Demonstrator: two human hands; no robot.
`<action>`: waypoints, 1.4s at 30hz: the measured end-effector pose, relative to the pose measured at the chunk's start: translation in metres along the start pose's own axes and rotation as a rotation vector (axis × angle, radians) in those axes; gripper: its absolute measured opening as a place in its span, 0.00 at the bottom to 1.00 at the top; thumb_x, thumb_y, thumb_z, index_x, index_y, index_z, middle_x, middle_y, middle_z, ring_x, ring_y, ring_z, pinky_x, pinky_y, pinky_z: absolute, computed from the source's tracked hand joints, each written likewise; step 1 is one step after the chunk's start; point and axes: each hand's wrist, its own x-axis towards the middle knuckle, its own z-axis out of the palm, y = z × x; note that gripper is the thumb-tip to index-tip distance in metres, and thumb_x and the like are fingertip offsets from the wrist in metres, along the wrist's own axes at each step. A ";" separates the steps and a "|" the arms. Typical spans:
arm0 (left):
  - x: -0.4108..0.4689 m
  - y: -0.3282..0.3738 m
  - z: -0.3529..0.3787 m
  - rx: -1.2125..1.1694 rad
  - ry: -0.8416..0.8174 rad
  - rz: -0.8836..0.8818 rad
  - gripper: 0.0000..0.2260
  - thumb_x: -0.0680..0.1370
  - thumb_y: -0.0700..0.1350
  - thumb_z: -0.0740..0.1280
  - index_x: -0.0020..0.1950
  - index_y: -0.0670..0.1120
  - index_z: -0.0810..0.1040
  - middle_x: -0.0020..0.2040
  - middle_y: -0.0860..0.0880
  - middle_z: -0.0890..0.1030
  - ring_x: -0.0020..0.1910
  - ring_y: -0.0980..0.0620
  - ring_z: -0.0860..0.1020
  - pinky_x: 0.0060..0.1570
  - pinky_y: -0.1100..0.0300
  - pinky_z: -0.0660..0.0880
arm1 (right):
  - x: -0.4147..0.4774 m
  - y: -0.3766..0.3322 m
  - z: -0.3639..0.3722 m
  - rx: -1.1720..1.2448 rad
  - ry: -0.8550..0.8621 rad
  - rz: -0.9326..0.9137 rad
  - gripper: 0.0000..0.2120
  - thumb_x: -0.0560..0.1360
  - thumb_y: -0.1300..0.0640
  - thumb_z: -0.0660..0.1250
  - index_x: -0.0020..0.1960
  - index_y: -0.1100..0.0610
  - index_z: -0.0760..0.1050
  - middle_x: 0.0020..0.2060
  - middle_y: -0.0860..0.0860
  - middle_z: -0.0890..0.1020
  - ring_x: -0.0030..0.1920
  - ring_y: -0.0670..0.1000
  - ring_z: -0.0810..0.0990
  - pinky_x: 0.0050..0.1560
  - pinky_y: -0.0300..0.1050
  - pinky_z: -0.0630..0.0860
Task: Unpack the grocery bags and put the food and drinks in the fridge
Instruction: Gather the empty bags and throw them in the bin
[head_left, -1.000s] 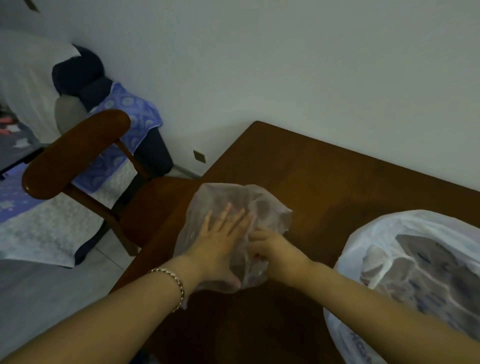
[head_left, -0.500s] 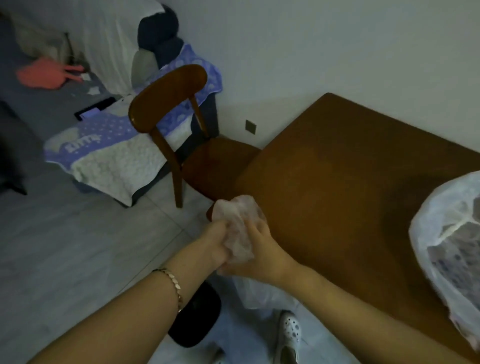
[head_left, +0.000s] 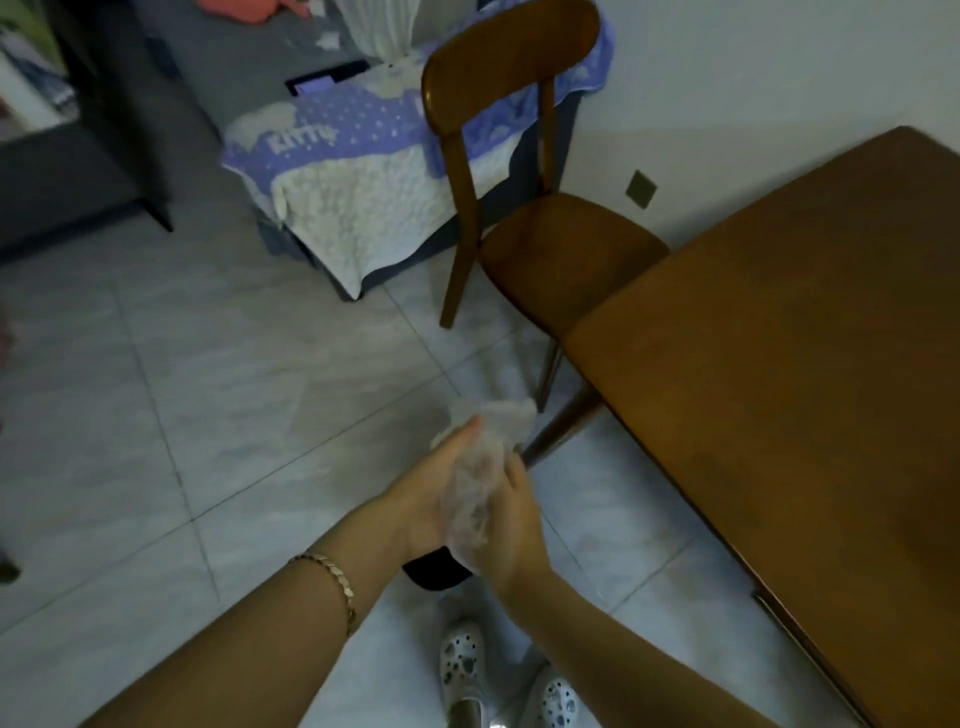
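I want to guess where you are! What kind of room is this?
Most likely a room in someone's home, maybe a living and dining space. A wooden table stands beside a wooden chair on a tiled floor, and a purple quilted blanket covers low furniture behind the chair.

Thin translucent crinkled plastic bag (head_left: 480, 467), smooth wooden table (head_left: 779, 389) and chair (head_left: 566, 260), slightly glossy floor tiles (head_left: 208, 389)

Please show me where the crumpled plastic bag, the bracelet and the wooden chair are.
crumpled plastic bag (head_left: 480, 462), head view, the middle of the wad.
bracelet (head_left: 335, 579), head view, the links on top of the wrist.
wooden chair (head_left: 566, 249), head view, the seat.
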 end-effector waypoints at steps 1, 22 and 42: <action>0.015 -0.008 -0.006 0.036 0.076 0.003 0.18 0.81 0.53 0.59 0.43 0.41 0.78 0.36 0.46 0.77 0.32 0.51 0.77 0.35 0.62 0.76 | 0.000 0.011 0.005 -0.104 -0.025 -0.040 0.11 0.75 0.59 0.64 0.57 0.54 0.75 0.49 0.48 0.79 0.49 0.41 0.80 0.46 0.27 0.73; 0.302 -0.174 -0.179 0.351 0.742 -0.220 0.25 0.78 0.52 0.64 0.68 0.36 0.68 0.55 0.37 0.78 0.56 0.40 0.77 0.58 0.48 0.75 | 0.051 0.255 0.087 -0.320 -0.419 0.596 0.15 0.79 0.63 0.58 0.63 0.66 0.73 0.60 0.60 0.77 0.59 0.57 0.77 0.51 0.40 0.71; 0.059 0.005 0.060 1.538 0.183 0.289 0.08 0.81 0.43 0.57 0.51 0.41 0.74 0.49 0.42 0.76 0.49 0.45 0.75 0.51 0.55 0.72 | 0.029 0.016 -0.130 -0.564 -0.296 0.511 0.14 0.79 0.56 0.59 0.61 0.60 0.74 0.58 0.59 0.79 0.58 0.58 0.77 0.54 0.47 0.74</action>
